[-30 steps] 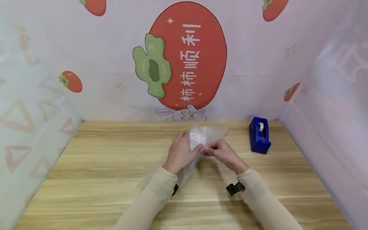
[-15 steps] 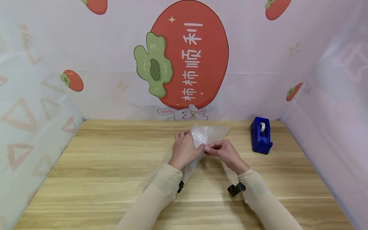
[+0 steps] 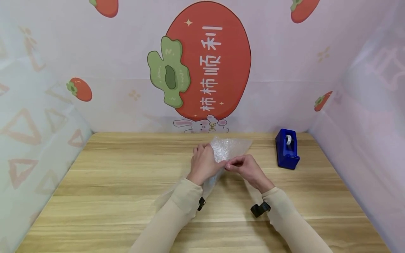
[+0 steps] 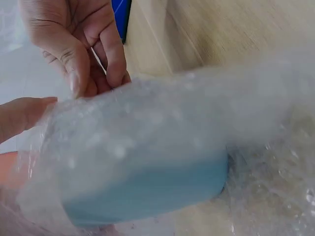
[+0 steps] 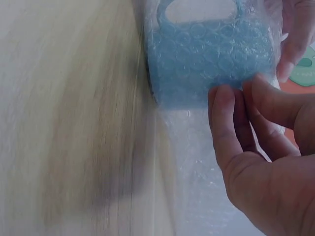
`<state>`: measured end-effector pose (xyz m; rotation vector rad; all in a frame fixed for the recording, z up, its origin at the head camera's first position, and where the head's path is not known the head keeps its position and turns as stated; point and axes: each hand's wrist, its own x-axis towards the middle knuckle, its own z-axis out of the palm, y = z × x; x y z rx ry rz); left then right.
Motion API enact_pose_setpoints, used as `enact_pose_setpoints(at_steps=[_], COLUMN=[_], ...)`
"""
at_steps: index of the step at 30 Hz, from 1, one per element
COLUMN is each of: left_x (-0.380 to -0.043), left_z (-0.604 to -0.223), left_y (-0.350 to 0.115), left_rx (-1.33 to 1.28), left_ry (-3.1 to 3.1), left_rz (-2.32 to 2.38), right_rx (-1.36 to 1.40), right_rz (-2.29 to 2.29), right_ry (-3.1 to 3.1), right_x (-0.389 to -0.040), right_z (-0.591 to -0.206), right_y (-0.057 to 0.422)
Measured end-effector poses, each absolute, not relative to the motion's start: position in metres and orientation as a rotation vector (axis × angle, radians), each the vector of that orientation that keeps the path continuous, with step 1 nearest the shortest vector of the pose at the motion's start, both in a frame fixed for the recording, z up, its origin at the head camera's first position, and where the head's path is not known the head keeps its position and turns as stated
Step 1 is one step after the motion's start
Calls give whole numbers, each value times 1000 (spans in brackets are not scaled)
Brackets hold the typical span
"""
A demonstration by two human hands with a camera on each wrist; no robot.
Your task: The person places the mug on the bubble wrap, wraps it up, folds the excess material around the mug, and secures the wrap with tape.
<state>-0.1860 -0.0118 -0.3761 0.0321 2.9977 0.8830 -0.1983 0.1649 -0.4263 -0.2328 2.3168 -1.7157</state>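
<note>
A light-blue mug (image 5: 192, 61), its looped handle showing at the top of the right wrist view, lies inside clear bubble wrap (image 3: 221, 147). My left hand (image 3: 203, 162) holds the wrapped bundle from its left side, with the thumb stretched over the wrap toward the right fingertips. Thumb and fingers of my right hand (image 3: 248, 171) pinch at the near right side of the wrap, close beside the left thumb. Whether a bit of tape sits between those fingertips cannot be made out. Most of the left fingers are hidden behind the bundle.
A blue tape dispenser (image 3: 286, 149) with a small roll of clear tape stands at the back right of the wooden table (image 3: 126, 175). Loose ends of wrap spread toward the back right and under the left forearm. Printed cloth walls (image 3: 278, 70) enclose the back and sides.
My left hand and forearm have shifted slightly right, and the left thumb now reaches closer to the right fingertips. The right hand keeps nearly the same place and pinch.
</note>
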Motion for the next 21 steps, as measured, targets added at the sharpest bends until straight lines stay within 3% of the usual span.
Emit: enact_pose_setpoints(at_steps=[10,21], left_x=[-189,-195], left_z=[-376,-372], left_y=[-8,-19], left_rx=[112,280], left_ry=[3035,2939], left_rz=[761,737], right_rx=[-522,-436], right_rz=[-1390,-1266], right_ry=[2510,2893], right_x=[-194,-191], right_z=[-426,-408], right_y=[174,193])
